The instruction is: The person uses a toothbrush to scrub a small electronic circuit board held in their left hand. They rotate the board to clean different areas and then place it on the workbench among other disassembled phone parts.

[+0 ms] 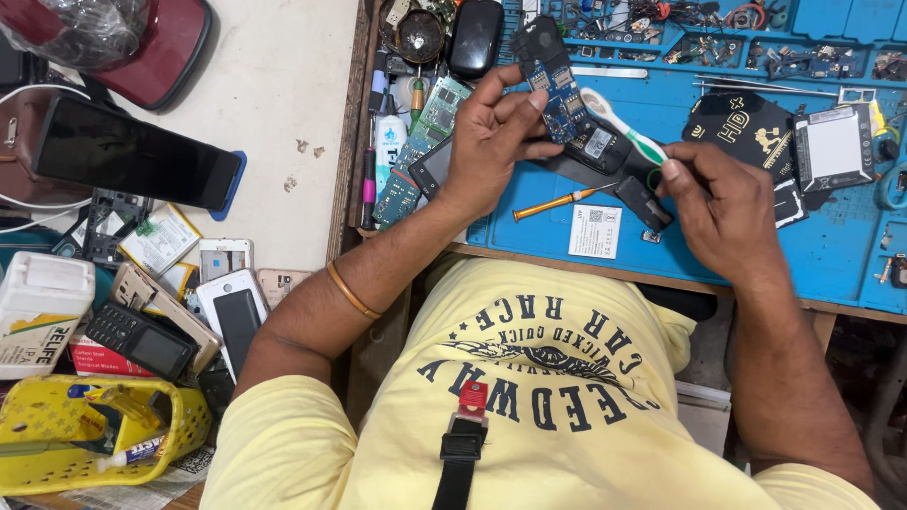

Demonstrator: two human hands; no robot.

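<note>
We see a blue work mat [737, 247] on a wooden bench, with a pale floor at left strewn with phones. The left hand [491, 142] pinches a blue circuit board [557, 90] above the mat's near-left part. The right hand [723, 203] is closed around a white-and-green toothbrush [619, 123], its head touching the board. A yellow basket [38, 444] at near left holds a glue tube [132, 455].

Yellow printed T-shirt [529, 378], gold bangle [351, 291] (left wrist), black chest strap [458, 453].
</note>
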